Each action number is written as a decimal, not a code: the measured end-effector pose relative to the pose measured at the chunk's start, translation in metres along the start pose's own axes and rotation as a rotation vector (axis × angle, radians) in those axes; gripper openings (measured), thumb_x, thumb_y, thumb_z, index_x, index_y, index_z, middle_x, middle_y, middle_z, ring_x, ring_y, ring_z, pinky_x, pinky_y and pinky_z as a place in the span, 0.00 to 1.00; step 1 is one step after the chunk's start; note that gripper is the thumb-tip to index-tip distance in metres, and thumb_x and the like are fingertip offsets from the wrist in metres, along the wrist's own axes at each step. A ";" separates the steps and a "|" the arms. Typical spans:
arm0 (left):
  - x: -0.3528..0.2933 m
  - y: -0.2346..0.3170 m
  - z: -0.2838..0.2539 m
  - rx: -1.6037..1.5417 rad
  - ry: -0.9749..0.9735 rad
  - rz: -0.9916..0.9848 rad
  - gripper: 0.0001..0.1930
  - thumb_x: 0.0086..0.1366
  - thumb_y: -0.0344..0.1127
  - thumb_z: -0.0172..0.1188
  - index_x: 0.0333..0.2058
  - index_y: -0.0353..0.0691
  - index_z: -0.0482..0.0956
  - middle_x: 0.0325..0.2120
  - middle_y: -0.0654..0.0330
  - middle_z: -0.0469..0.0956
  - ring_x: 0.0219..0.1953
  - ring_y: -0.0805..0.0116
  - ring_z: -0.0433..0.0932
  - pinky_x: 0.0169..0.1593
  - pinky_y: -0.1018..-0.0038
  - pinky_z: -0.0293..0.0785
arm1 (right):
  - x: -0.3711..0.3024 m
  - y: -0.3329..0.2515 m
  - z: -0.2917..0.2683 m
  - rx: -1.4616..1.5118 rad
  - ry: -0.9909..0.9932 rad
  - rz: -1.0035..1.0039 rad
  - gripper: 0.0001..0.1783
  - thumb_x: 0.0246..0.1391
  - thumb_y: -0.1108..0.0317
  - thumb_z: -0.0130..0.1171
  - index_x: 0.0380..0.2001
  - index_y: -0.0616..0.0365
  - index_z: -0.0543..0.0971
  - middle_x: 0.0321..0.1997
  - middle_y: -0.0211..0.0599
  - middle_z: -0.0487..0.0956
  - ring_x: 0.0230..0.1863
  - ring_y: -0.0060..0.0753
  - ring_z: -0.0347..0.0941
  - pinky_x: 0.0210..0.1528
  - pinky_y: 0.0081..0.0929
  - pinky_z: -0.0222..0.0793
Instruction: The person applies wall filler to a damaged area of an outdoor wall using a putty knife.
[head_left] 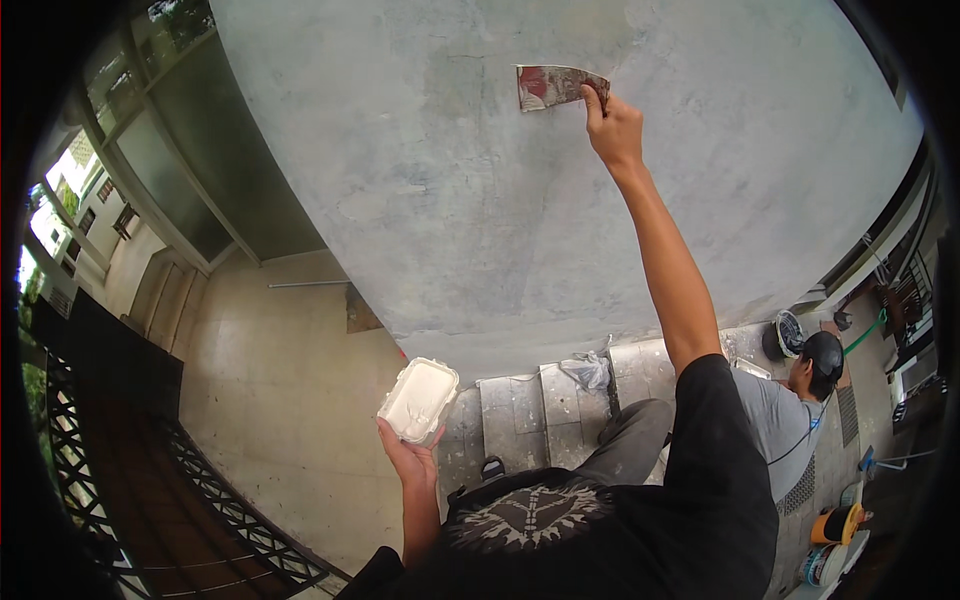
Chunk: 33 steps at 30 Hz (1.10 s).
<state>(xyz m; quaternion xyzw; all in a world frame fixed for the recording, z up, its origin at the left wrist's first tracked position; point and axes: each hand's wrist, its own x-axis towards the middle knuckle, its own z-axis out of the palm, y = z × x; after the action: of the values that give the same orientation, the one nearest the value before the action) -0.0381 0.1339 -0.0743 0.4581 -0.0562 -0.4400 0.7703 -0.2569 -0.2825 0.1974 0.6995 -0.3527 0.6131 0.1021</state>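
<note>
My right arm reaches up to the grey-white plastered wall (480, 200). My right hand (614, 128) is closed round a wide, flat putty knife (548, 87), its reddish, smeared blade lying against or very near the wall. Lower down on the left, my left hand (408, 455) holds up a small white rectangular tub (418, 398) from below, its open side facing up. Whitish paste coats the inside of the tub. The left fingers are partly hidden beneath it.
Paint-spotted steps (515, 415) run along the wall's foot, with a crumpled plastic bag (586, 371) on them. A co-worker in a dark cap (823, 362) is at the right, near a black bucket (783, 335). Paint buckets (836, 524) stand lower right; a metal railing (240, 500) lies left.
</note>
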 end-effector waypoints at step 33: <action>-0.006 0.004 0.003 -0.080 0.048 0.030 0.32 0.69 0.62 0.40 0.60 0.42 0.60 0.57 0.52 0.69 0.52 0.54 0.77 0.39 0.55 0.83 | -0.082 -0.052 -0.012 -0.056 -0.415 -0.604 0.13 0.47 0.78 0.59 0.39 0.62 0.80 0.37 0.40 0.76 0.37 0.41 0.74 0.38 0.32 0.70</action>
<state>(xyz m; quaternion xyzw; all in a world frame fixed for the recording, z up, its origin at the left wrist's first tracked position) -0.0407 0.1369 -0.0680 0.4364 -0.0272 -0.4191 0.7957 -0.2342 -0.2078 0.1393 0.8786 -0.1600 0.3905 0.2238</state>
